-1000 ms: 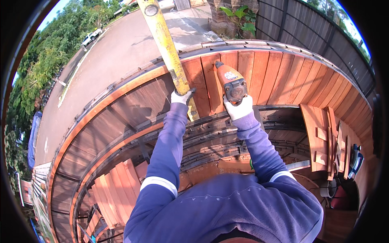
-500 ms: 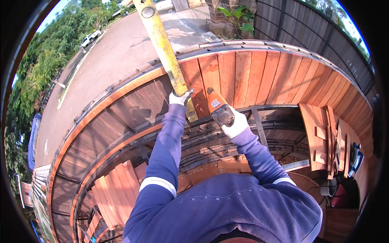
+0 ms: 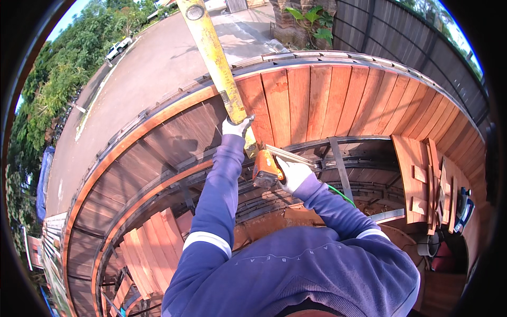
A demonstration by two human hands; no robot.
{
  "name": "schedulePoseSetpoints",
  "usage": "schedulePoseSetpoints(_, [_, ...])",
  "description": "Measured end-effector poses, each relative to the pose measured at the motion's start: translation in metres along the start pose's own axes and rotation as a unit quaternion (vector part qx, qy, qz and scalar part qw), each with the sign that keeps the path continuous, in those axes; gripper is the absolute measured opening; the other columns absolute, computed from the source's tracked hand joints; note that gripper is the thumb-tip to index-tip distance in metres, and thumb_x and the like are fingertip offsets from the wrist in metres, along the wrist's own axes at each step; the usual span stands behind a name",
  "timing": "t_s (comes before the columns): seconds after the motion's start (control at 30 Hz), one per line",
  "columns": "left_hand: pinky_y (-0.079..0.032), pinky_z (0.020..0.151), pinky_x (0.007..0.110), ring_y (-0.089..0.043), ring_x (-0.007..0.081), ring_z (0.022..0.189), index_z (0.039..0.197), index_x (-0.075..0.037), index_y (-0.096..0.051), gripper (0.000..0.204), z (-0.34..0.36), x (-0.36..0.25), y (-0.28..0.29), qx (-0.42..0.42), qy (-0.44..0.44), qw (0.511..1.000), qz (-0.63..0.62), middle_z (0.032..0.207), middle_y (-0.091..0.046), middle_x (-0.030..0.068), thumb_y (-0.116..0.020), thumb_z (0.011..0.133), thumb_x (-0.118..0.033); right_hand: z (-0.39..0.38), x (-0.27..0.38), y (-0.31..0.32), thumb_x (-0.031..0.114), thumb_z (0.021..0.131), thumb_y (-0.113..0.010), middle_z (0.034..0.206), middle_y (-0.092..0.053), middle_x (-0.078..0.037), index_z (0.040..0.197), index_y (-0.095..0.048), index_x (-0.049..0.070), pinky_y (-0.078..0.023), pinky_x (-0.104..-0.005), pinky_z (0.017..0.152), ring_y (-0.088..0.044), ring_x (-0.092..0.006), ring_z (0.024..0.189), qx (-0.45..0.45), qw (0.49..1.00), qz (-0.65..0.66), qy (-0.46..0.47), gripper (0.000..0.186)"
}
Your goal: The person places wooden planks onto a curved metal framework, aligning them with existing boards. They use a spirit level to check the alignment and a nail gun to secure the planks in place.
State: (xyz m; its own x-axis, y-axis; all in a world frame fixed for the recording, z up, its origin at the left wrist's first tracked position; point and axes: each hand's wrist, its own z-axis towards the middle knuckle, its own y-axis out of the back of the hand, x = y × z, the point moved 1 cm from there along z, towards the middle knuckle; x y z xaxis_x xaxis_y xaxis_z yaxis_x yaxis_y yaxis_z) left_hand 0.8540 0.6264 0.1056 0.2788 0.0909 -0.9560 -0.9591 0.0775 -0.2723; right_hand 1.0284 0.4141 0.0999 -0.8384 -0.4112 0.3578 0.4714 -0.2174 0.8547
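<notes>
A long yellow spirit level [image 3: 217, 58] lies across the curved row of reddish-brown boards [image 3: 299, 103], running from its outer rim to the inner edge. My left hand [image 3: 237, 127], in a white glove, is closed around it near the lower end. In my right hand [image 3: 296, 178], also gloved, is an orange and black handheld tool [image 3: 265, 168], held beside the lower end of the level. The tool's exact kind is unclear. A thin green line, perhaps a cord, [image 3: 342, 195] shows beyond the right wrist.
Curved dark metal framing [image 3: 338, 164] runs along the inner side. Loose boards [image 3: 150, 251] are stacked at lower left, with more planks [image 3: 410, 177] at right. A blue and white object [image 3: 464, 211] sits beside those. Pavement [image 3: 142, 79] lies outside the curve; a dark fence [image 3: 396, 42] stands behind.
My right hand has moved left and down, bringing the orange tool to the level's lower end and turning it. The green line has come into sight. My left hand and the level have shifted slightly.
</notes>
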Motion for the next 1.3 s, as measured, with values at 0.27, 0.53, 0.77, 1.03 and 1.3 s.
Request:
schedulePoseSetpoints(0.27, [-0.059,0.078,0.034,-0.070,0.0248,0.080,0.111,0.009,-0.056,0.037,0.006,0.007,0.010,-0.010,-0.050,0.998,0.035,0.094,-0.069,0.0150,-0.069,0.076,0.011,-0.002,0.000,-0.012,0.026,0.085,-0.059,0.091,-0.064,-0.017,0.136,-0.046,-0.002,-0.051,-0.0411,0.076,-0.065,-0.0306,0.081,0.109,0.992,-0.057,-0.011,0.060])
schedulePoseSetpoints(0.53, [-0.051,0.068,0.026,-0.063,0.0138,0.073,0.102,0.003,-0.062,0.038,-0.002,-0.005,-0.003,-0.009,-0.002,1.000,0.013,0.089,-0.068,0.0064,-0.083,0.070,0.001,-0.008,-0.009,-0.004,0.026,0.085,-0.059,0.087,-0.064,-0.017,0.136,-0.046,-0.002,-0.052,-0.0416,0.072,-0.064,-0.0306,0.076,0.096,0.993,-0.062,-0.003,0.060])
schedulePoseSetpoints(0.77, [-0.057,0.072,0.029,-0.069,0.0198,0.078,0.106,0.007,-0.060,0.034,0.003,0.005,0.002,-0.010,-0.022,0.999,-0.029,0.095,-0.069,0.0135,-0.073,0.075,0.010,0.003,-0.017,-0.024,0.024,0.083,-0.060,0.083,-0.064,-0.017,0.135,-0.047,0.000,-0.052,-0.0434,0.067,-0.064,-0.0312,0.070,0.081,0.993,-0.085,-0.023,0.059])
schedulePoseSetpoints(1.03, [-0.059,0.077,0.032,-0.071,0.0240,0.081,0.111,0.010,-0.056,0.038,0.000,0.000,0.000,-0.001,0.013,0.999,-0.043,0.097,-0.068,0.0180,-0.069,0.076,0.014,0.001,-0.009,-0.010,0.025,0.082,-0.062,0.085,-0.063,-0.016,0.138,-0.045,0.000,-0.051,-0.0430,0.067,-0.063,-0.0308,0.071,0.052,0.996,-0.065,0.023,0.063])
schedulePoseSetpoints(1.3, [-0.058,0.075,0.030,-0.070,0.0214,0.078,0.108,0.009,-0.058,0.037,0.004,-0.003,-0.001,-0.023,-0.053,0.996,0.068,0.095,-0.069,0.0153,-0.073,0.075,0.011,0.008,-0.012,-0.012,0.024,0.082,-0.060,0.085,-0.064,-0.018,0.136,-0.046,0.000,-0.051,-0.0436,0.068,-0.065,-0.0317,0.073,0.061,0.996,-0.072,-0.009,0.060])
